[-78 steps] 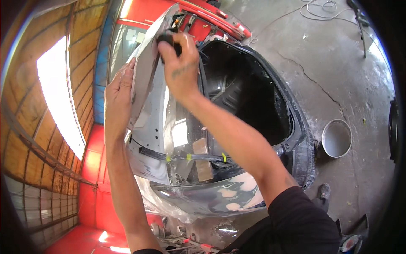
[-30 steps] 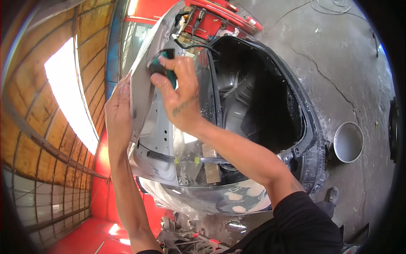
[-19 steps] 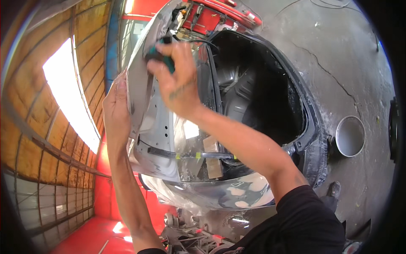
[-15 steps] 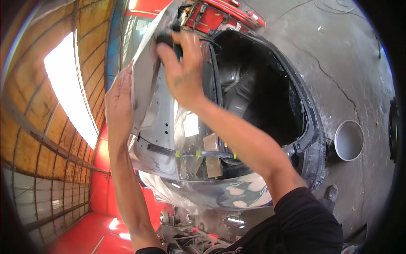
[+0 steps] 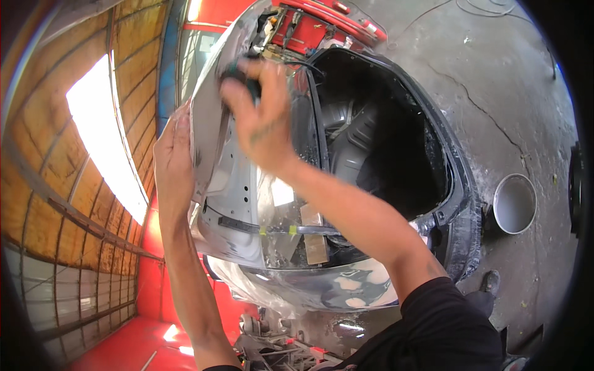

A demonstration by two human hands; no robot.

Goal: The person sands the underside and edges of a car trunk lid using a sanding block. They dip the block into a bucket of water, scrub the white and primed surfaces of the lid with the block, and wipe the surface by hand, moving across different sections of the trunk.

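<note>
A grey car panel (image 5: pixel 207 120) stands upright at the left of a car body (image 5: pixel 458 204). My left hand (image 5: pixel 174 148) grips the panel's outer left edge, its fingers behind and thumb along the rim. My right hand (image 5: pixel 266 117) is closed on a dark hand-held block (image 5: pixel 234 74), which lies against the upper part of the panel's inner face. Motion smears the right fingers, and the block's exact kind is hard to make out.
Strips of yellow tape (image 5: pixel 292 230) cross the body beside a tan block (image 5: pixel 315 248). A grey bucket (image 5: pixel 515 204) stands on the concrete floor at right. Red equipment (image 5: pixel 309 28) is at the far end. Metal parts (image 5: pixel 284 346) lie at the near side.
My right hand has moved slightly left and down along the panel with the dark block. The left hand keeps its hold on the edge. The view has shifted a little.
</note>
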